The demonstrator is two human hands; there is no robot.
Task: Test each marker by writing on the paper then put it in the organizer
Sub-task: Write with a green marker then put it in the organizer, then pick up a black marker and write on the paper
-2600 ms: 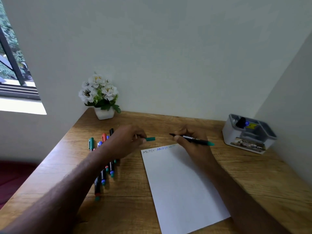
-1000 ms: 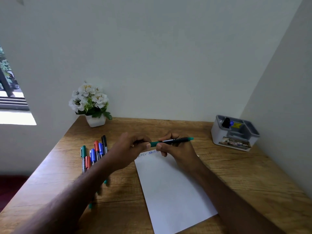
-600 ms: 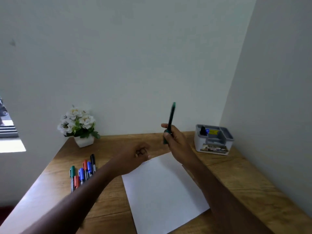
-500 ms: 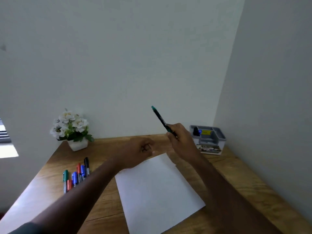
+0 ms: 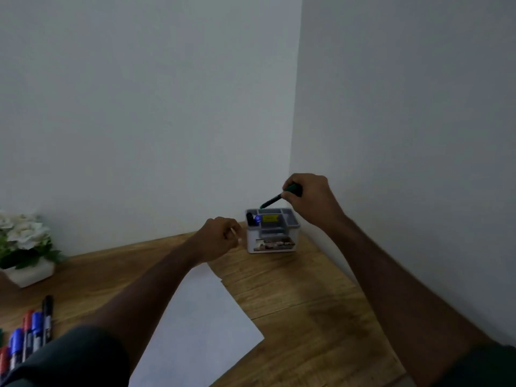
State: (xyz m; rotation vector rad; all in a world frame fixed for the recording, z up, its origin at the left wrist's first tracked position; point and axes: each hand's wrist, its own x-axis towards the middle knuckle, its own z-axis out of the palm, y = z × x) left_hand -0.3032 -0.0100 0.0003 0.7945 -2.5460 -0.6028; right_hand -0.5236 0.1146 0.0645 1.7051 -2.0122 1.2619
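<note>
the green marker (image 5: 275,200) is up in the air just above the organizer (image 5: 272,231), which sits in the far right corner of the desk (image 5: 301,297). its long axis is tilted, the low end pointing down and left at the back compartments. right hand (image 5: 308,198) has fingers curled round the upper end, wrist bent over the box. left hand (image 5: 220,238) hovers just left of the organizer, loosely curled, holding nothing i can see. paper (image 5: 203,325) lies mid-desk, more markers (image 5: 30,333) at the left edge.
</note>
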